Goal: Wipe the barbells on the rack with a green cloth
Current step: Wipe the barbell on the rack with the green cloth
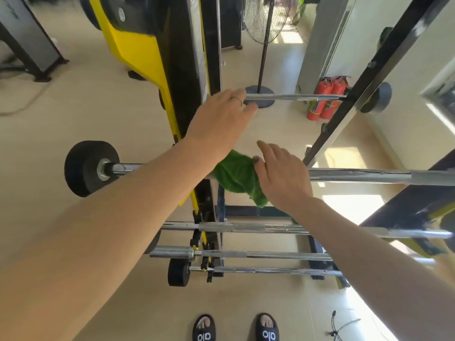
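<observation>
At the middle of the frame the right hand (283, 175) is pressing the green cloth (236, 177) onto a chrome barbell (369, 175), its fingers lying fairly straight over the wad. The left hand (221, 116), just above, is reaching to the top barbell (293, 96), fingers loosely extended (whether they are touching steel is unclear). The cloth looks soft and light, best bunched round the shaft; the bars look heavy, smooth and likely to roll, so steadying one near the rack (384, 57) seems wise.

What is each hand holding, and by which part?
The right hand presses the crumpled green cloth onto a chrome barbell. The left hand reaches the top chrome barbell; grip unclear.
</observation>
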`<state>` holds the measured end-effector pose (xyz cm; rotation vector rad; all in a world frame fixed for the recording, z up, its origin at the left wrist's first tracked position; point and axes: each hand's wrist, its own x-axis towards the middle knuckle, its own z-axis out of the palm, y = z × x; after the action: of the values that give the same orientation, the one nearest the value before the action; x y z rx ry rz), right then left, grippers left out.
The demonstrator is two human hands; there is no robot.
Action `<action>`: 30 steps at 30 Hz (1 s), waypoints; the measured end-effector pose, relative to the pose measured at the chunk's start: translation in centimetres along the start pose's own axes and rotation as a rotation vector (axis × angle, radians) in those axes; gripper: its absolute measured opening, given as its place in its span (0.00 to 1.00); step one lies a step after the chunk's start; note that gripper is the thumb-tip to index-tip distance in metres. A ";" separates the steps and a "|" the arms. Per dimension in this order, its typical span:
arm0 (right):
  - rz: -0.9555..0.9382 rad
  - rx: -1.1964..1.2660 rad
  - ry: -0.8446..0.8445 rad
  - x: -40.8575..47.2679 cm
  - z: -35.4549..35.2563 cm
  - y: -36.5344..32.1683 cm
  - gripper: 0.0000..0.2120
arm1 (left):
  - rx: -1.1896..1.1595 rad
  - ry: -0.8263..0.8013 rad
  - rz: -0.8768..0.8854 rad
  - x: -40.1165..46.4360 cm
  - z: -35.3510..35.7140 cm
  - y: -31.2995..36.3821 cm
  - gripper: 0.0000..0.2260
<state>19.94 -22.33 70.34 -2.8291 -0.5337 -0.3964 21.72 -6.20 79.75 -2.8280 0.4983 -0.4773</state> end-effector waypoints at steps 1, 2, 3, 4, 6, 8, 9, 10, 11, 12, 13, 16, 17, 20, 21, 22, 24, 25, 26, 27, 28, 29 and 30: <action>-0.023 0.023 0.011 -0.1 0.1 0.1 0.22 | -0.028 0.012 0.010 -0.5 0.1 -0.1 0.27; -0.081 0.031 0.001 -0.4 0.0 0.3 0.22 | -0.074 0.029 0.010 -1.4 0.2 -0.4 0.24; -0.171 -0.005 -0.023 -0.6 0.0 0.5 0.22 | -0.135 0.054 0.005 -2.5 0.5 -0.8 0.22; -0.263 -0.061 -0.060 -0.9 0.0 0.7 0.22 | -0.192 0.080 0.003 -3.7 0.8 -1.3 0.18; -0.353 -0.140 -0.129 -0.9 0.1 0.7 0.24 | -0.248 0.127 0.025 -6.0 2.3 -2.5 0.11; -0.308 -0.178 -0.138 -0.3 0.0 -0.1 0.23 | -0.288 0.118 0.025 -7.7 3.9 -3.3 0.12; -0.282 -0.210 -0.141 0.1 0.1 -0.6 0.21 | -0.303 0.093 0.015 -8.2 4.8 -3.4 0.14; -0.276 -0.259 -0.147 0.4 0.2 -1.2 0.18 | -0.313 0.075 0.011 -8.4 5.5 -3.4 0.16; -0.275 -0.309 -0.151 0.9 0.1 -1.8 0.14 | -0.323 0.073 0.012 -8.5 6.1 -3.2 0.17; -0.254 -0.328 -0.167 1.3 -0.2 -2.2 0.12 | -0.339 0.084 0.010 -8.5 6.5 -2.9 0.17; -0.232 -0.322 -0.181 1.8 -0.4 -2.5 0.10 | -0.364 0.097 0.000 -8.5 6.9 -2.8 0.16; -0.208 -0.263 -0.292 3.3 -0.9 -2.5 0.15 | -0.400 0.106 -0.043 -8.4 7.3 -2.6 0.16; -0.197 -0.254 -0.371 4.2 -0.8 -2.4 0.17 | -0.391 0.110 -0.049 -8.5 7.4 -2.6 0.15; -0.046 -0.116 -0.764 6.7 0.0 -2.1 0.19 | -0.374 0.116 -0.069 -8.5 7.2 -2.4 0.15; 0.026 -0.020 -0.893 7.5 0.2 -2.1 0.19 | -0.370 0.118 -0.079 -8.6 7.1 -2.4 0.14; 0.112 0.083 -0.987 8.2 0.2 -2.2 0.17 | -0.366 0.119 -0.090 -8.6 7.1 -2.3 0.14; 0.272 0.231 -1.065 8.8 -0.5 -2.5 0.16 | -0.348 0.118 -0.099 -8.6 7.0 -2.3 0.12; 0.286 0.250 -1.053 8.8 -0.7 -2.7 0.16 | -0.339 0.117 -0.101 -8.6 7.0 -2.3 0.12; 0.226 0.199 -0.992 8.4 -0.8 -2.9 0.16 | -0.336 0.115 -0.102 -8.5 6.9 -2.3 0.12; 0.145 0.078 -0.857 7.3 -0.5 -3.2 0.16 | -0.333 0.113 -0.102 -8.5 6.9 -2.3 0.12; 0.070 -0.077 -0.630 5.9 0.0 -3.6 0.16 | -0.328 0.117 -0.102 -8.4 6.9 -2.3 0.12; 0.041 -0.179 -0.381 4.3 0.5 -4.2 0.17 | -0.322 0.125 -0.101 -8.4 6.9 -2.4 0.12; 0.053 -0.223 -0.212 3.0 1.0 -4.9 0.18 | -0.313 0.131 -0.098 -8.2 6.8 -2.4 0.11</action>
<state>20.94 -16.69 71.23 -3.1153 -0.4803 -0.1547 17.48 0.13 71.89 -3.1469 0.4999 -0.6599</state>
